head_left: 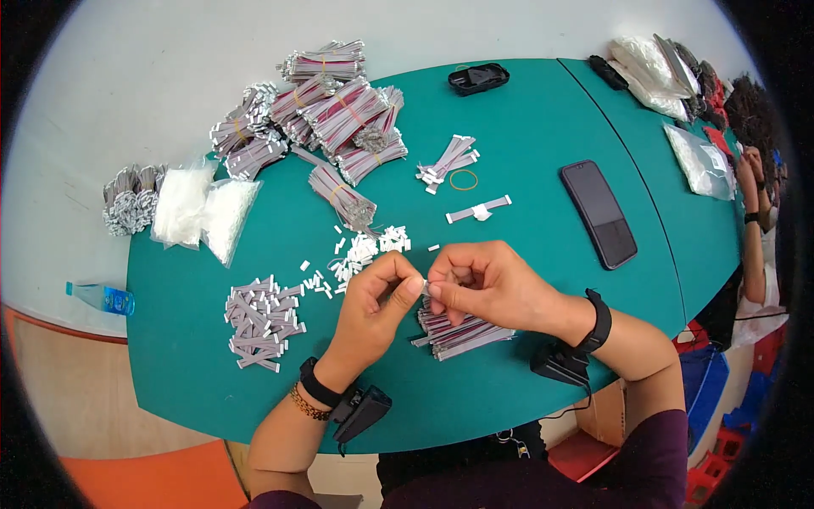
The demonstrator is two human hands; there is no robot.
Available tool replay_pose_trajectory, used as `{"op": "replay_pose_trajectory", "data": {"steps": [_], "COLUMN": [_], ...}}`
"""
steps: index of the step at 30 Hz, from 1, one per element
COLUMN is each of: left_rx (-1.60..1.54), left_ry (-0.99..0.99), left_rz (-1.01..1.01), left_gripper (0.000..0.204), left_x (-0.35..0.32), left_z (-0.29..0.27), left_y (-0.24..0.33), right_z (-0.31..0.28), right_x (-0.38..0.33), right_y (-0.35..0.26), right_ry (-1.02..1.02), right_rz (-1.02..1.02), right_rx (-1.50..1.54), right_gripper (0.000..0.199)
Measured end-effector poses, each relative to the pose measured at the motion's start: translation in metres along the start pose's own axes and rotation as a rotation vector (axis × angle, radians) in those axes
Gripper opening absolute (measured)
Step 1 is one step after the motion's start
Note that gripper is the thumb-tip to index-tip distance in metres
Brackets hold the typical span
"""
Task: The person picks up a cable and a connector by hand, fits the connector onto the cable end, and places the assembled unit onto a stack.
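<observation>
My left hand (379, 301) and my right hand (492, 284) meet over the table, fingertips pinched together on a small white connector (425, 289). Most of it is hidden by the fingers, so I cannot tell whether a cable hangs from it. Below my right hand lies a bundle of grey and dark-red ribbon cables (462, 333), partly covered by the fingers. Loose white connectors (363, 252) are heaped just beyond my left hand. To its left sits a pile of short grey ribbon cables with white ends (261, 321).
Banded cable bundles (339, 114) are stacked at the back left, near bags of white pieces (203, 208). A smartphone (598, 214) lies right of a single ribbon cable (479, 209) and a rubber band (464, 179). A bottle (102, 298) lies at the left edge. Another person's hand (750, 174) is at the far right.
</observation>
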State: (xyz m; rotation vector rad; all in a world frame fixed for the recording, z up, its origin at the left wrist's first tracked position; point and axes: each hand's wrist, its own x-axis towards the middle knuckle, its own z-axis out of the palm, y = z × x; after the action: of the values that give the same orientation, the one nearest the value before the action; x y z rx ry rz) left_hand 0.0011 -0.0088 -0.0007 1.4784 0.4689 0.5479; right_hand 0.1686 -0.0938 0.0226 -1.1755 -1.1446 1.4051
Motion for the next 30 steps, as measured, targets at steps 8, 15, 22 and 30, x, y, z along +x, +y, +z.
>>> {"op": "replay_pose_trajectory", "data": {"steps": [8, 15, 22, 30], "left_rx": [0.070, 0.126, 0.014, -0.058], "left_ry": [-0.003, -0.061, -0.017, -0.033], "left_rz": [0.072, 0.076, 0.031, -0.025], "left_gripper": [0.019, 0.018, 0.021, 0.018], "left_x": [0.001, 0.003, 0.003, 0.005], "left_z": [0.000, -0.002, -0.005, -0.004], "left_y": [-0.002, -0.001, -0.001, 0.007], "right_z": [0.002, 0.001, 0.001, -0.006], "right_x": [-0.003, -0.004, 0.000, 0.000], "right_y": [0.004, 0.002, -0.005, -0.004], "right_ry": [0.036, 0.062, 0.061, -0.050], "right_rz": [-0.052, -0.150, 0.033, 0.061], "right_rx": [-0.084, -0.384, -0.060, -0.123], "right_gripper": [0.010, 0.010, 0.015, 0.021]}}
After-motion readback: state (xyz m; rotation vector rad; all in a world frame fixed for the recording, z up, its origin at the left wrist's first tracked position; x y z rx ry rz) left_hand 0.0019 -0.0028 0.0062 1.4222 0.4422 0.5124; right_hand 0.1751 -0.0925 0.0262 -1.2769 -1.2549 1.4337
